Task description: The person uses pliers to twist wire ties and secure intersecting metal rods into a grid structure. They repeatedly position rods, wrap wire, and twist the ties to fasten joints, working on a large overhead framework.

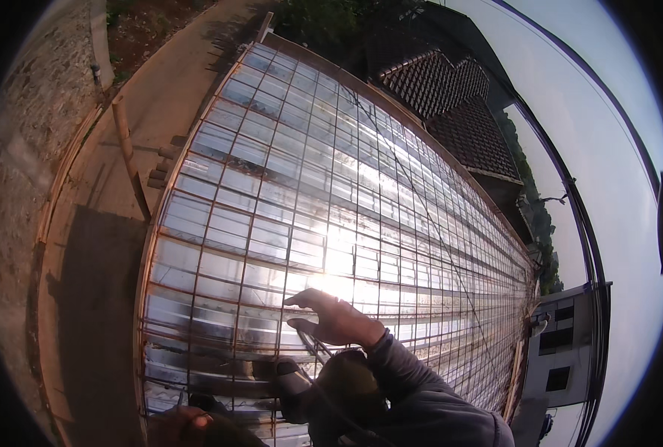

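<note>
To your far left, a rough stone wall (26,149) flanks a dirt road, with a wooden pole (128,153) leaning beside the deck's timber edge board (152,231). Just inside that board, at the lower rim, your left hand (186,423) sits in shadow with its fingers curled; a thin dark tip rises by it, but I can't make out whether you grip it. In front of you lies the rusty steel mesh (246,253), spread over ribbed metal sheeting (223,272). Its long axis runs from the near left side away toward the right, the bars drawing together there, while the cross bars run from the upper part of the view down toward you. Your right hand (337,320) reaches in over the mesh, holding nothing between thumb and forefinger, which stand apart and point left; contact with a bar is unclear. By my reading, you are at a reaching or placing step on the mesh, and the next move calls for lining those fingertips up with one bar crossing, clear of the glare. Farther right stand a tiled roof (450,97) and a pale building (573,372).
</note>
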{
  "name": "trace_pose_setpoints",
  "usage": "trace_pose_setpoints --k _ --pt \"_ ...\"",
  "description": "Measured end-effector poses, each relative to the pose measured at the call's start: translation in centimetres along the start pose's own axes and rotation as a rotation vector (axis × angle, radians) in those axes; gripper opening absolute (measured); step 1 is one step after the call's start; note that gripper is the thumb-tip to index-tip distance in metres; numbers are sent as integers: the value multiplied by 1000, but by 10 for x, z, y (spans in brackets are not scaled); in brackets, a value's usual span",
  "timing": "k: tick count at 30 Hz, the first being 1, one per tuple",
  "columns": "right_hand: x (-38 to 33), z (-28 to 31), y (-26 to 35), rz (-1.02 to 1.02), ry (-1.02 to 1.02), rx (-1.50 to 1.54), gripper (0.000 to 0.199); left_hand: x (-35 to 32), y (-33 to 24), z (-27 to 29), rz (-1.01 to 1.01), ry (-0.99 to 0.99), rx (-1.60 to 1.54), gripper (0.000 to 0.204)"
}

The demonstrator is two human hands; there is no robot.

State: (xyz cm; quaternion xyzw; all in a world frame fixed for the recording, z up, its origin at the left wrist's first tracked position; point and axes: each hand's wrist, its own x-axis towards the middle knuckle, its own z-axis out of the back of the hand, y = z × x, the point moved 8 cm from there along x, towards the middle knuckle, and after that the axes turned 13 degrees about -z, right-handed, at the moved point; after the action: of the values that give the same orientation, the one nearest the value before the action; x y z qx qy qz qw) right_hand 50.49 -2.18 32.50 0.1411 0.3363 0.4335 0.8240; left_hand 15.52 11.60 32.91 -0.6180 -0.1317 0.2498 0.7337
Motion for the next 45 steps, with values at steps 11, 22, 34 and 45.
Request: trace_pose_setpoints --k 11,22,34,45 --pt "-75 -58 105 -11 493 43 45 -106 -40 23 345 -492 -187 43" --pt "-109 -167 262 -26 713 105 37 -255 -25 -26 596 -1000 -421 29" --pt "-225 -215 209 -246 908 -164 28 -519 51 -273 984 -881 147 5" --pt "-209 -199 136 193 974 -667 23 -483 -23 -510 1186 -1015 -305 24"
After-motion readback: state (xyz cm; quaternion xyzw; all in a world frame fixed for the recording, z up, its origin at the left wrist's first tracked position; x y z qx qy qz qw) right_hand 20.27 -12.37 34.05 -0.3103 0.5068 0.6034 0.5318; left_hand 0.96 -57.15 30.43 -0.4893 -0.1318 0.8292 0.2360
